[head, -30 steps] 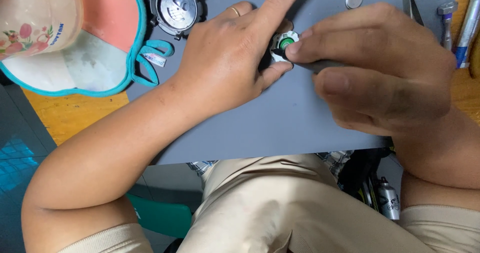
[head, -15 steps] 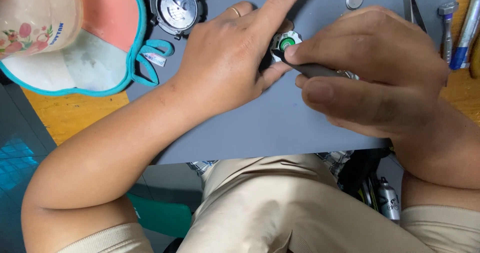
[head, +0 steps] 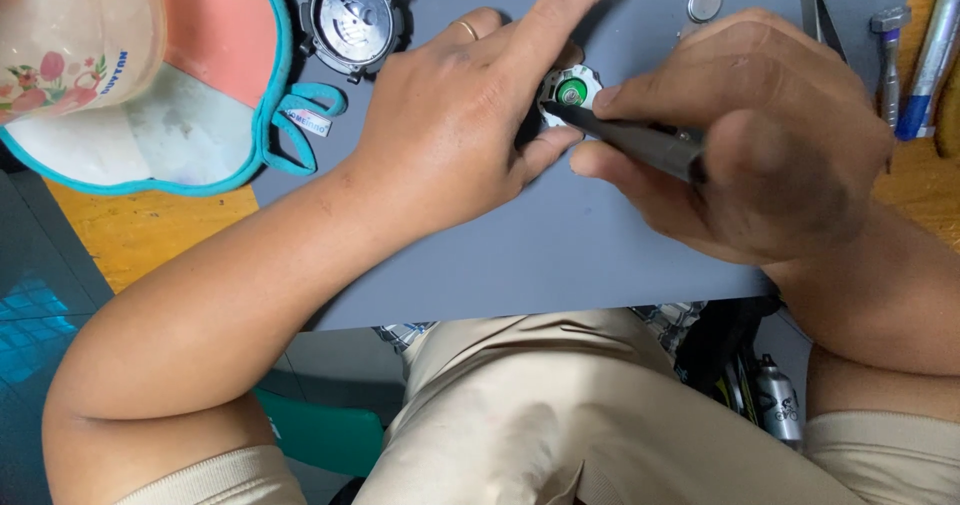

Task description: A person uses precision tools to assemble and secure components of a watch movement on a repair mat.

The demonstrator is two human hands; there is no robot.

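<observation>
Bare grey mat (head: 600,255) near the front edge gives open passage. Obstacles: round watch case (head: 355,15) and face mask (head: 200,95) at far left; button cell (head: 705,3) and upright tools (head: 915,55) (right edge).

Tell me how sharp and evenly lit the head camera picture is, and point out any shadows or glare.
Head view: soft, even light, no hard glare on the grey mat. The left hand throws only a faint shadow; the small round watch part and the dark tool read sharp. The right hand looks slightly soft. The lap at the bottom is blurred.
</observation>
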